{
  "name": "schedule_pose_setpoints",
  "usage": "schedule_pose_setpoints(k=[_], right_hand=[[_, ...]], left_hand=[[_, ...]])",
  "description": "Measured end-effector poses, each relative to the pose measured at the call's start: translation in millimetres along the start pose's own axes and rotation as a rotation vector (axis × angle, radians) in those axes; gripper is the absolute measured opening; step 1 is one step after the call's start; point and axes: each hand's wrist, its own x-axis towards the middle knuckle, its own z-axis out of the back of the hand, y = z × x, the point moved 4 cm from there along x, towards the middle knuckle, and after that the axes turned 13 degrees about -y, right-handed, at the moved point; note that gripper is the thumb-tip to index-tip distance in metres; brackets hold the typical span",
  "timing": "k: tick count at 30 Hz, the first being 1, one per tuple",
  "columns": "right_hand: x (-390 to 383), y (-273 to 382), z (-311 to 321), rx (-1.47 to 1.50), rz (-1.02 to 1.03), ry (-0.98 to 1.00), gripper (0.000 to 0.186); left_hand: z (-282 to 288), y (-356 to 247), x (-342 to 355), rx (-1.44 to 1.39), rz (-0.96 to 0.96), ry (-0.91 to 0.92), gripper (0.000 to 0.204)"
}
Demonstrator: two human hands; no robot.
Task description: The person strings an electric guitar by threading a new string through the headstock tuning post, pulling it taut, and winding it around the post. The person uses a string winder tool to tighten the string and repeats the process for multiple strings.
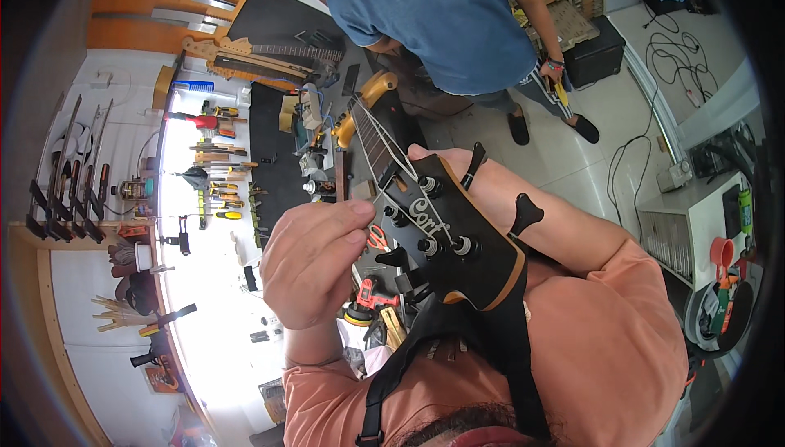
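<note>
A black bass guitar headstock (441, 226) with pale wood edging points toward me, its neck (372, 140) running away to the upper left. Large black tuning keys (526, 214) stick out from its sides, and strings wind on several posts. My left hand (307, 259) is left of the headstock, fingertips pinched together at a thin bass string (378, 193) beside the nut. From the right my forearm passes behind the headstock. My right hand (419, 152) closes round the neck by the nut; most of its fingers are hidden.
Beyond the neck stands a person in a blue shirt (441, 22), a yellow object in one hand. A bench at left holds a red power tool (374, 293) and orange-handled scissors (377, 238). Hand tools (221, 152) line the bright wall. Cables (679, 54) lie on the floor at right.
</note>
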Motion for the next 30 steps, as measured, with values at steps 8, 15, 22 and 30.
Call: schedule_pose_setpoints(k=[8,15,22,30], right_hand=[[9,-12,1,0.154,-0.085,0.062,0.027],[8,-12,4,0.099,-0.045,0.058,0.043],[9,-12,7,0.079,-0.002,0.049,0.052],[15,-19,9,0.141,0.013,0.088,0.053]], left_hand=[[1,-6,20,0.047,-0.119,0.310,0.024],[-2,-9,31,-0.001,-0.153,0.415,0.028],[-4,-14,32,0.061,-0.187,0.462,0.030],[-9,-23,42,0.079,-0.208,0.572,0.034]])
